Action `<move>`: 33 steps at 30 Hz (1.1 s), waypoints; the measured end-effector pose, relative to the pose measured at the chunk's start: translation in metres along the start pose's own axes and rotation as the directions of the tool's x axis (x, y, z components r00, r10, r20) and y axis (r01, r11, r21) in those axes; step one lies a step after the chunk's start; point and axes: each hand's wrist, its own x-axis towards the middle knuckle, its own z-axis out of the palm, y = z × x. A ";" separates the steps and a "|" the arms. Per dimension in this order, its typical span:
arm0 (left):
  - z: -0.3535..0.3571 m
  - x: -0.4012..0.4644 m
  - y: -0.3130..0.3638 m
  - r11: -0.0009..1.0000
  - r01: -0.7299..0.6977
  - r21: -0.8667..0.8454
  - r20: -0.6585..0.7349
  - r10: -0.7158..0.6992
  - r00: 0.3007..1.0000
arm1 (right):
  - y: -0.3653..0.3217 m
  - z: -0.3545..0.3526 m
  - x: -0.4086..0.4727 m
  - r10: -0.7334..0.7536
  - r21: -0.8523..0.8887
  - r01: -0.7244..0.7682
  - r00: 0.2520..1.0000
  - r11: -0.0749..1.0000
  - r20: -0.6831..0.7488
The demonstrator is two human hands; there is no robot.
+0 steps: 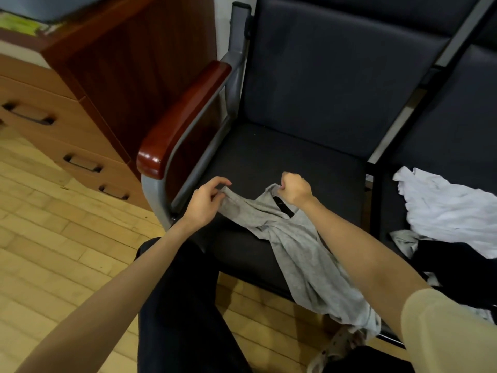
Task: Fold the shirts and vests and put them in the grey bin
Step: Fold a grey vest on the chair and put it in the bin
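A grey garment (301, 254) lies over the front of the dark chair seat (282, 152) and hangs off its front edge toward the floor. My left hand (207, 200) pinches one top corner of it, at the shoulder. My right hand (294, 189) is a fist gripping the other top corner beside the neck opening, where a black label shows. On the neighbouring seat to the right lies a pile of a white garment (446, 208), a black garment (457, 267) and a bit of grey cloth (403, 238). The grey bin is not in view.
A red-brown wooden armrest (183, 117) on a grey metal frame borders the seat on the left. A wooden cabinet (139, 65) and a drawer unit (53, 117) stand at the left. My dark-trousered legs (177, 305) are over the wooden floor (53, 238).
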 end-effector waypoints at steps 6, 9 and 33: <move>-0.012 -0.005 0.027 0.992 -0.121 0.030 -0.021 0.122 0.992 | 0.032 -0.052 -0.021 0.129 0.357 -0.099 0.990 0.929 -0.060; -0.019 -0.009 0.049 0.979 -0.196 0.047 -0.061 0.199 0.978 | 0.049 -0.083 -0.046 0.101 0.644 -0.141 0.990 0.752 0.099; -0.025 -0.051 0.160 0.888 -0.442 0.125 -0.124 0.456 0.881 | 0.100 -0.109 -0.219 -0.248 0.915 -0.401 0.891 -0.039 0.380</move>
